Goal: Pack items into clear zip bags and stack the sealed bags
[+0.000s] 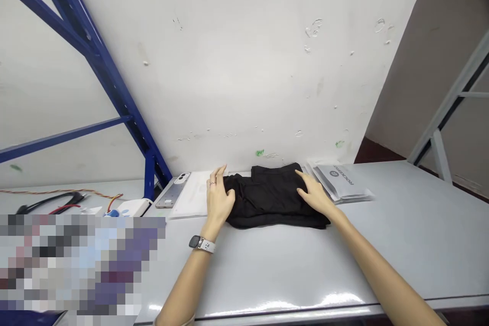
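Observation:
A folded black garment (273,196) lies on the grey tabletop (290,265); its exact kind I cannot tell. At its left edge is my left hand (219,196), with a ring on one finger and a watch at the wrist, fingers raised and thumb apart near the cloth. My right hand (315,194) is over the garment's right side, thumb and fingers spread, the fingertips at the fabric. Neither hand grips the cloth. The far part of the garment rises in a squarer fold than the left part.
White packaging (193,193) and a phone (172,191) lie left of the garment. Printed grey packages (340,182) lie to the right. A blue metal frame (110,76) stands at the left by the white wall (244,61). Cables (57,201) and a pixelated area fill the far left.

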Demonstrator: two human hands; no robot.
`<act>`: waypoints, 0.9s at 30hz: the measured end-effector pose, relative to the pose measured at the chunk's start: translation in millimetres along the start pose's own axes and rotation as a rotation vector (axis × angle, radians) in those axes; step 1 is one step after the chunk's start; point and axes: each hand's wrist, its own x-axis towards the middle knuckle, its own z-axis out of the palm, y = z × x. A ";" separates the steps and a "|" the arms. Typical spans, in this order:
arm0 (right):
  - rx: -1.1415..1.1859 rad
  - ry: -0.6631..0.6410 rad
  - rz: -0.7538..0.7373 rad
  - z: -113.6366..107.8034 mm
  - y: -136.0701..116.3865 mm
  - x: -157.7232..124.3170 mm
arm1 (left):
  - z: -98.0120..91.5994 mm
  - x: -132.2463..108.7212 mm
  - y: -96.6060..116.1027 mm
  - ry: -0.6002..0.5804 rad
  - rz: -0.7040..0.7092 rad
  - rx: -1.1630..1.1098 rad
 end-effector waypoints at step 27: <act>0.588 0.516 -0.176 -151.9 -60.5 79.1 | -88.9 113.6 23.2 -0.200 0.009 -0.615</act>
